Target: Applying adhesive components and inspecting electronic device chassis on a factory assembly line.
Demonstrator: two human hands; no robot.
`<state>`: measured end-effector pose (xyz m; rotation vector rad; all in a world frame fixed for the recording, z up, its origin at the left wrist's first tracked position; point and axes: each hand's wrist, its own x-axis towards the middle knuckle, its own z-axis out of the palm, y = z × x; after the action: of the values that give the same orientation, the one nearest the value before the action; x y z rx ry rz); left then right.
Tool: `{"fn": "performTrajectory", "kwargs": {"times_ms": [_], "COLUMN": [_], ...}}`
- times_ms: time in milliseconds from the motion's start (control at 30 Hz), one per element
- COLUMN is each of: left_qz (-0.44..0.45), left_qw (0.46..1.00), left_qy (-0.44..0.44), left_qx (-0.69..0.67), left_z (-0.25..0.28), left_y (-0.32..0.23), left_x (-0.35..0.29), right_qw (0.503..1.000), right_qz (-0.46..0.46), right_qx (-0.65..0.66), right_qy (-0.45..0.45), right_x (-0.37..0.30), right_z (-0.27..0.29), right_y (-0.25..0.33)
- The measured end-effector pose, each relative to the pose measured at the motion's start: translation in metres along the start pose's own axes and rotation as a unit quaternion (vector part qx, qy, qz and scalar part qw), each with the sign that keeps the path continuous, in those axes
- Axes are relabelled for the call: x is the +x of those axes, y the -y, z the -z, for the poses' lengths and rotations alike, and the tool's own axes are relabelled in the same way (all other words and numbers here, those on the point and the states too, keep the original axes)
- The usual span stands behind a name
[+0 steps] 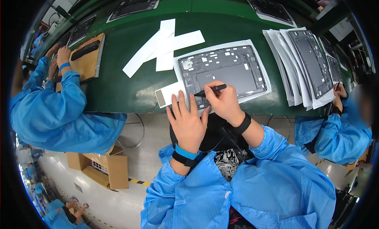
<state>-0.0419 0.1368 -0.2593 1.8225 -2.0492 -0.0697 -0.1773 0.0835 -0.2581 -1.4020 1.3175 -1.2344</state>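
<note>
A dark grey tablet housing (227, 77), dotted with small white pieces, lies on a white sheet (265, 77) at the table's front edge. My left hand (187, 122) rests flat with spread fingers at its lower left corner, partly over a white strip (170, 93) with a grey-brown end. In my right hand (224, 102), a slim black pen-shaped tool (216, 88) is pinched over the housing's lower left part. Its pointed tip comes down beside my left index finger; whether it touches the housing I cannot tell.
Several crossed white strips (165, 45) lie beyond the housing. To the right stands a stack of housings (310, 63) interleaved with white sheets. Co-workers in blue sit at left (59, 106) and right (335, 130). A cardboard box (104, 168) is on the floor.
</note>
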Motion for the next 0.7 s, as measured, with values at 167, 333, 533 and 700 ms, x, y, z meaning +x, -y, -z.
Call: {"fn": "performTrajectory", "kwargs": {"times_ms": [167, 333, 533, 700], "left_qz": [0.014, 0.054, 0.075, 0.080], "left_qw": [1.000, 0.997, 0.997, 0.997], "left_qy": [-0.004, -0.047, 0.004, 0.011], "left_qx": [0.027, -0.026, 0.000, -0.001], "left_z": [0.016, 0.024, 0.014, 0.016], "left_y": [-0.001, 0.032, 0.045, 0.047], "left_x": [0.007, 0.006, 0.005, 0.004], "right_qw": [0.983, 0.995, 0.990, 0.991], "right_qz": [0.006, -0.038, 0.010, 0.030], "right_qx": [0.120, 0.066, -0.046, -0.050], "right_qy": [-0.137, 0.062, 0.130, 0.121], "right_x": [0.012, 0.033, 0.054, 0.048], "right_z": [-0.007, -0.034, -0.072, -0.080], "right_y": [0.012, 0.031, 0.030, 0.030]}}
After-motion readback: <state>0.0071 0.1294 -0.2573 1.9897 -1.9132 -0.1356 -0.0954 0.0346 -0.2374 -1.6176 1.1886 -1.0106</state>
